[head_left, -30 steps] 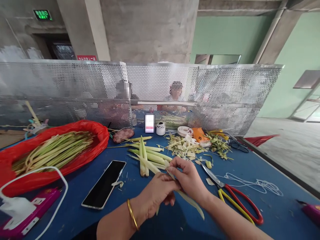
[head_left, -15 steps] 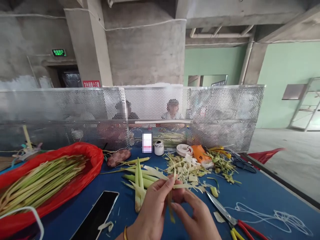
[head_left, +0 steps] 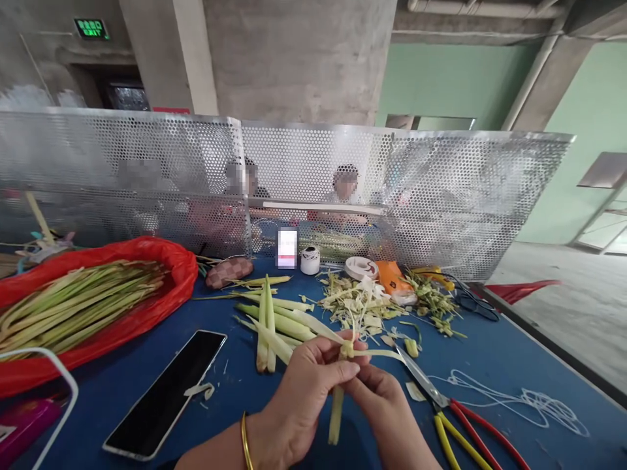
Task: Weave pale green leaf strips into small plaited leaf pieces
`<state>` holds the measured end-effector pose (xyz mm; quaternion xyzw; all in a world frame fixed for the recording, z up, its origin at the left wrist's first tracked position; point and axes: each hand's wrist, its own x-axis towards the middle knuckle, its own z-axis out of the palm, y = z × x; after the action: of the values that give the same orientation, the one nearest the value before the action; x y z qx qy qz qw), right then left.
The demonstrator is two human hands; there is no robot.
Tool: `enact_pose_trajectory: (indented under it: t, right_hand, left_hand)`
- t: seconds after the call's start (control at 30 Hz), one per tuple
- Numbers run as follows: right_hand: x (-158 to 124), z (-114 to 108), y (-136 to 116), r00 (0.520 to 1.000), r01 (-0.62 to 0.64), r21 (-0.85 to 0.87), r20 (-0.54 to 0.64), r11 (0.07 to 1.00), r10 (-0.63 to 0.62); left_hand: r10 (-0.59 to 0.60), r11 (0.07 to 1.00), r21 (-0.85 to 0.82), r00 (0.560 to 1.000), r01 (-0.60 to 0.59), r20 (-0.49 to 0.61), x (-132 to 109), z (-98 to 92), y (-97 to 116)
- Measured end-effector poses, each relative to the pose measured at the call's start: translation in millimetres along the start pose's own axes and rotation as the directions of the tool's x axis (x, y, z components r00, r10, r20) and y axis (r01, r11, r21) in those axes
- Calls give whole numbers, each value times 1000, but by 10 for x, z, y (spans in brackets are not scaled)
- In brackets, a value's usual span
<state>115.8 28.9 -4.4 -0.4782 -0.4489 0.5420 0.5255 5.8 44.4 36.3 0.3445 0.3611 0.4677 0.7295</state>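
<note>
Near the front middle of the table, my left hand (head_left: 313, 388) and my right hand (head_left: 379, 395) meet around a small pale knot of leaf strips (head_left: 347, 348). My left thumb presses across just below the knot, and the fingers of both hands are closed on it. Strip ends stick out upward, to the left and to the right, while one wider end hangs down between my wrists. Beyond my left hand lie several green-white leaf sheaths (head_left: 267, 326). To the right of my hands rest red-handled scissors (head_left: 431, 385), beside a pair of yellow handles (head_left: 448, 437).
At left, a red plastic bag (head_left: 166, 251) holds long green stalks. A black phone (head_left: 169, 391) lies nearer. Leaf scraps (head_left: 353, 303), a tape roll (head_left: 361, 267) and an orange packet (head_left: 392, 277) sit farther back. White string (head_left: 539, 405) lies at right. A perforated metal screen (head_left: 313, 160) crosses behind.
My view has tilted down and come closer to the table. My hands have turned and drawn together around the strips, so the knot now shows on top.
</note>
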Motion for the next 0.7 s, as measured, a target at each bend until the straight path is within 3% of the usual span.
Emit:
enact_pose_trajectory:
  t: [0.17, 0.43, 0.6, 0.7]
  right_hand:
    - [-46, 2, -24, 993, 100, -29, 58, 995, -98]
    - [-56, -72, 30, 972, 139, -81, 202, 987, -120]
    - [-46, -80, 37, 970, 172, -150, 200, 974, -140]
    - [-22, -68, 20, 982, 171, -99, 96, 980, -162]
  left_hand:
    - [3, 998, 60, 1000, -1, -24, -9, -8, 63]
    - [15, 993, 118, 996, -5, -84, -3, -78, 96]
    - [31, 990, 139, 996, -19, -81, 15, -84, 141]
    - [84, 979, 194, 994, -68, -75, 18, -83, 206]
